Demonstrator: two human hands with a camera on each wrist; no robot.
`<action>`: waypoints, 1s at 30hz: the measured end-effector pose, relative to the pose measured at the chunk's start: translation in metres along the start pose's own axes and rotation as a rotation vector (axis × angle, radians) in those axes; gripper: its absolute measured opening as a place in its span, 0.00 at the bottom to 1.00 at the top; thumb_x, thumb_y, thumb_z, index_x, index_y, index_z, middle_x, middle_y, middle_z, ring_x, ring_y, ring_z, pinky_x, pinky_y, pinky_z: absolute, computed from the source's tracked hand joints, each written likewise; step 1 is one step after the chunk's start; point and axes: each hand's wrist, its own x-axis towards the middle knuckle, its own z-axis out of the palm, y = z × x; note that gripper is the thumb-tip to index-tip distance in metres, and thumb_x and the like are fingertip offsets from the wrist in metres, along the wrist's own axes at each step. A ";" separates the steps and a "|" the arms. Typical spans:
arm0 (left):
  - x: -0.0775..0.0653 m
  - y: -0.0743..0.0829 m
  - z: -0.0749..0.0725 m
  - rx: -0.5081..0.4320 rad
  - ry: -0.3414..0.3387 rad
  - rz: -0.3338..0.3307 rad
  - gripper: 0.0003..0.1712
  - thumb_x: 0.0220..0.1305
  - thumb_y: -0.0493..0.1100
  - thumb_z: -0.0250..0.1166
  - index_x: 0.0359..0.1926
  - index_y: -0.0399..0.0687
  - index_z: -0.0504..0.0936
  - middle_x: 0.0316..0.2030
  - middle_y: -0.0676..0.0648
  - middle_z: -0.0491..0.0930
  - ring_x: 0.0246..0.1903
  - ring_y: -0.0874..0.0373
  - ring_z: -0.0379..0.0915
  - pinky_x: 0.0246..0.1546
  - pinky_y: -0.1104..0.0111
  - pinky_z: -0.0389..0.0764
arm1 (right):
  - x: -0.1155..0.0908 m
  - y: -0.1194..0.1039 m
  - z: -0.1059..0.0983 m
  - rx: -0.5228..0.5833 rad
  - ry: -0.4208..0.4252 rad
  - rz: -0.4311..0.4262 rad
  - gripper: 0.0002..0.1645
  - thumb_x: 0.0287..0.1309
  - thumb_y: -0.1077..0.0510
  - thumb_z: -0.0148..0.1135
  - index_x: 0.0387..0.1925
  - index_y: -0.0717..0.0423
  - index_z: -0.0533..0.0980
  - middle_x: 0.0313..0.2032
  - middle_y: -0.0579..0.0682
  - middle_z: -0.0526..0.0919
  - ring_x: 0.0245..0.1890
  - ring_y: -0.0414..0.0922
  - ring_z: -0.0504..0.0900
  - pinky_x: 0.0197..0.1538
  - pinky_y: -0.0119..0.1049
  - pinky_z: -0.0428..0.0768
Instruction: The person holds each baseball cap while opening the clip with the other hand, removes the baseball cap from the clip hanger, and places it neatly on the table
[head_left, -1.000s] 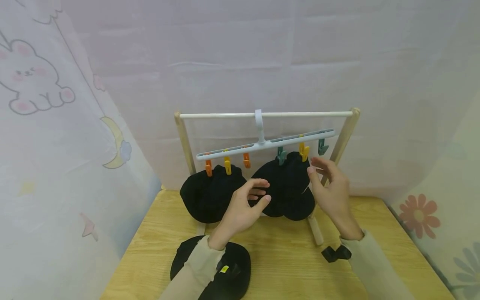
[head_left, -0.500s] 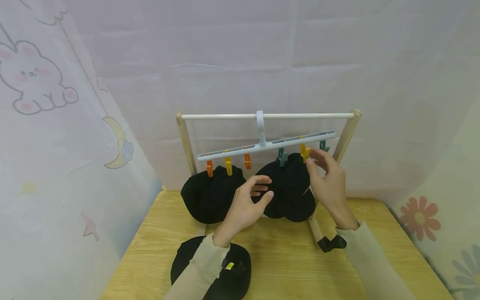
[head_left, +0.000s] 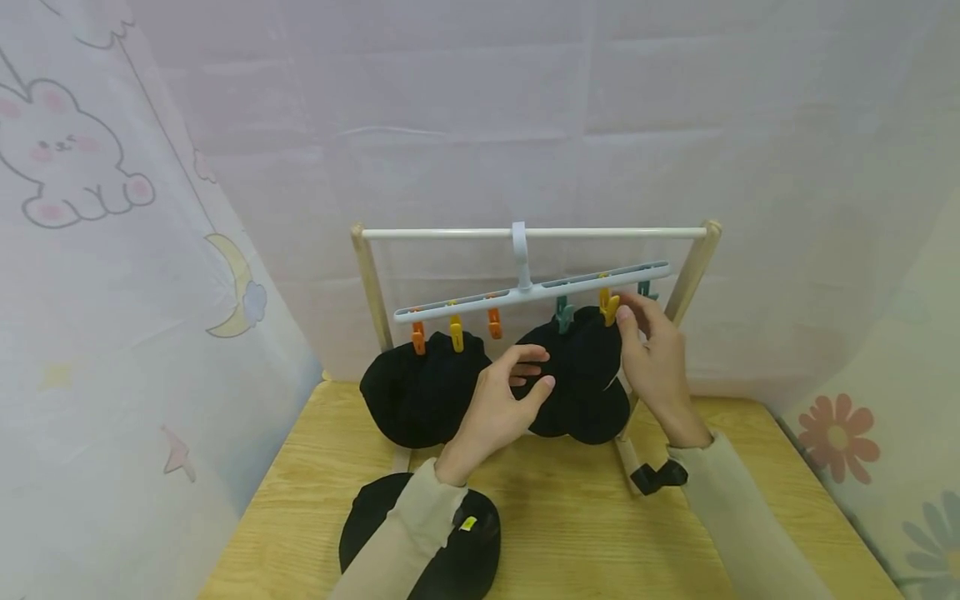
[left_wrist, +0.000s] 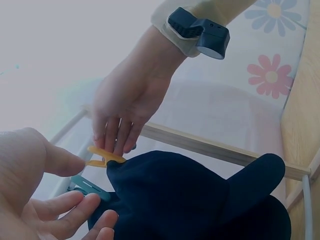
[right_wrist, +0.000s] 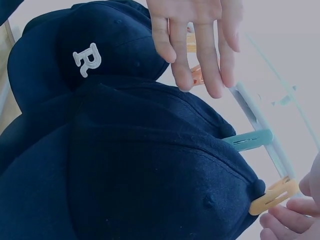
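Two dark caps hang from a pale clip hanger (head_left: 540,289): the left cap (head_left: 423,392) and the right cap (head_left: 573,367). Beside the hanger's right part, my right hand (head_left: 656,367) touches a yellow clip (right_wrist: 275,196) with its fingertips. The clip's handles look spread in the left wrist view, and its nose bites the cap's edge. A green clip (right_wrist: 250,140) also grips this cap. My left hand (head_left: 502,408) hovers in front of the right cap, fingers loosely bent, thumb apart, nothing held.
A wooden rack with a white bar (head_left: 442,233) bears the hanger. Another dark cap (head_left: 457,558) lies on the wooden table (head_left: 577,542), partly under my left forearm. An orange clip (head_left: 494,323) and a second green clip (head_left: 647,289) hang from the hanger without a cap.
My right hand has moved up and left from beside the right cap to the yellow clip. My left hand has shifted slightly right and up.
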 end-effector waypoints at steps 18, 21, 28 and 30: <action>0.011 0.002 0.014 0.153 0.050 0.071 0.26 0.74 0.41 0.68 0.69 0.41 0.77 0.66 0.44 0.80 0.61 0.46 0.79 0.63 0.55 0.81 | 0.010 -0.002 0.006 0.072 -0.066 0.073 0.26 0.86 0.54 0.47 0.70 0.67 0.75 0.62 0.67 0.83 0.53 0.39 0.79 0.54 0.22 0.72; 0.012 0.002 0.017 0.189 0.053 0.084 0.26 0.74 0.42 0.68 0.69 0.40 0.76 0.66 0.44 0.80 0.61 0.47 0.79 0.63 0.57 0.81 | 0.011 0.001 0.006 0.080 -0.072 0.062 0.25 0.86 0.55 0.46 0.69 0.68 0.75 0.59 0.67 0.83 0.48 0.36 0.76 0.52 0.23 0.71; 0.019 -0.002 0.023 0.189 0.033 0.092 0.26 0.75 0.43 0.68 0.69 0.40 0.76 0.66 0.44 0.80 0.61 0.48 0.79 0.63 0.60 0.82 | 0.016 0.008 0.005 0.155 -0.154 0.034 0.25 0.87 0.54 0.43 0.67 0.67 0.75 0.60 0.65 0.84 0.55 0.40 0.76 0.60 0.26 0.71; 0.020 -0.003 0.024 0.182 0.029 0.086 0.26 0.75 0.43 0.67 0.69 0.40 0.76 0.66 0.43 0.80 0.61 0.48 0.79 0.63 0.60 0.82 | 0.017 0.008 0.005 0.168 -0.172 0.039 0.25 0.87 0.53 0.43 0.66 0.68 0.75 0.58 0.65 0.83 0.55 0.40 0.76 0.61 0.26 0.71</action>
